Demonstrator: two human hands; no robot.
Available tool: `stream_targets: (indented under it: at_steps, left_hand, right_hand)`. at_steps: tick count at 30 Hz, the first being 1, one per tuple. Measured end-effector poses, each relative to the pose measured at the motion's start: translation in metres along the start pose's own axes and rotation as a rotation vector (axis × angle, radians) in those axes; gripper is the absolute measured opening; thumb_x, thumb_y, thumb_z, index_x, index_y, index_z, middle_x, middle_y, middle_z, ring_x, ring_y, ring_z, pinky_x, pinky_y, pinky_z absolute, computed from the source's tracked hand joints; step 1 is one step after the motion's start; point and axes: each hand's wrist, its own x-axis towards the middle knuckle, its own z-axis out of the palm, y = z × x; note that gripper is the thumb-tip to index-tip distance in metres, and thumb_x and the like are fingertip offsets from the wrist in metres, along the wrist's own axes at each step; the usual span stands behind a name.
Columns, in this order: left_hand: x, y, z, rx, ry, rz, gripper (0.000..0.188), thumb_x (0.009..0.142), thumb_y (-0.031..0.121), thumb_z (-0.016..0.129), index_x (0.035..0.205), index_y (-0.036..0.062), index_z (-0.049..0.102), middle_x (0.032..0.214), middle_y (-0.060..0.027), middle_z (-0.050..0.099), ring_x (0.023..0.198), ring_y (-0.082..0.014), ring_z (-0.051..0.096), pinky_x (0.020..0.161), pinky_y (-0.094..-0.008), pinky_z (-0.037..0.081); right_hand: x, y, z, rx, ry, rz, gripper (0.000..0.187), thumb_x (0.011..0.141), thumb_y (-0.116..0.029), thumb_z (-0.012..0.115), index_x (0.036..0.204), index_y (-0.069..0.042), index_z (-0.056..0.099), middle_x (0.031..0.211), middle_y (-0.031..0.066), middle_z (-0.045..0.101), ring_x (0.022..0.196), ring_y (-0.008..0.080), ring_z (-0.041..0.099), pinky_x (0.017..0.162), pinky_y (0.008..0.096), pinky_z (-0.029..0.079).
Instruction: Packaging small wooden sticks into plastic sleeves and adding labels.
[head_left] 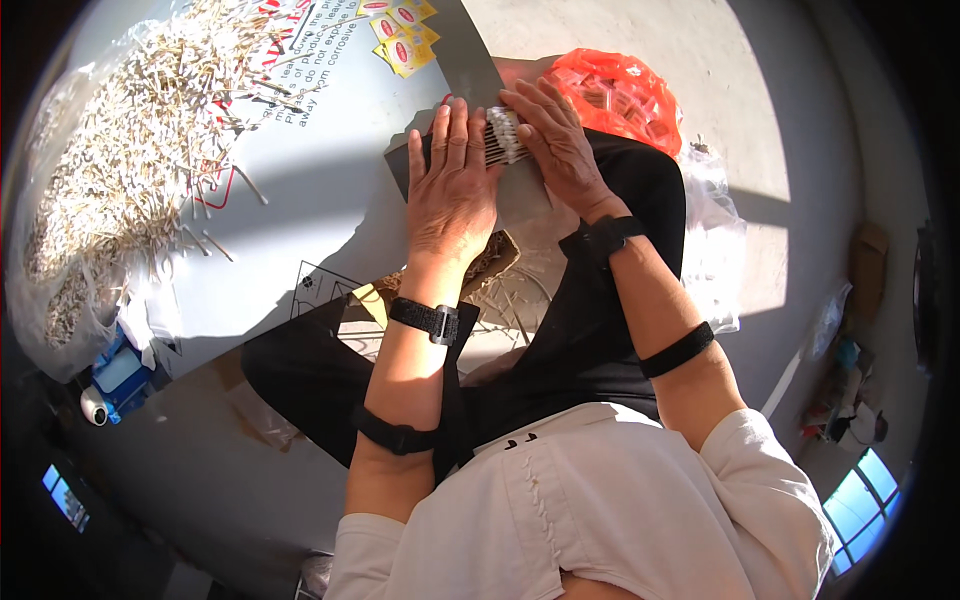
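A small row of cotton swabs, lying side by side with their white tips lined up, is between my hands at the table's right edge. My left hand lies flat with fingers stretched forward, its index side against the swabs. On the other side, my right hand has its fingers extended and its thumb by the white tips. Beneath my left hand a dark grey flat piece shows in part. A large heap of loose cotton swabs fills a clear plastic bag on the left of the grey table.
Yellow-and-red labels lie at the table's far edge. A red plastic bag with small packs stands beyond my right hand, near a clear plastic bag. An open cardboard box sits below my hands, between my legs.
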Motion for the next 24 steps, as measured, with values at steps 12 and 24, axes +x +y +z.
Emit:
stream_targets:
  at_steps: [12, 24]
  left_hand:
    - [0.016, 0.007, 0.007, -0.823, 0.419, -0.267, 0.064, 0.104, 0.041, 0.033, 0.148, -0.0054, 0.026, 0.153, -0.0270, 0.028, 0.144, -0.0381, 0.027, 0.117, -0.0440, 0.023]
    - [0.025, 0.023, 0.020, -1.012, 0.491, -0.273, 0.061, 0.106, 0.041, 0.031, 0.146, -0.0057, 0.032, 0.149, -0.0253, 0.036, 0.139, -0.0321, 0.036, 0.116, -0.0413, 0.026]
  right_hand:
    - [-0.007, 0.004, 0.009, 1.839, 0.496, 0.885, 0.036, 0.091, -0.024, 0.067, 0.118, -0.003, 0.058, 0.114, 0.0111, 0.063, 0.107, 0.0251, 0.061, 0.097, 0.0397, 0.047]
    - [0.012, -0.019, 0.025, 1.697, 0.676, 0.763, 0.043, 0.087, 0.002, 0.065, 0.126, 0.002, 0.048, 0.109, 0.0153, 0.067, 0.098, 0.0262, 0.066, 0.087, 0.0404, 0.054]
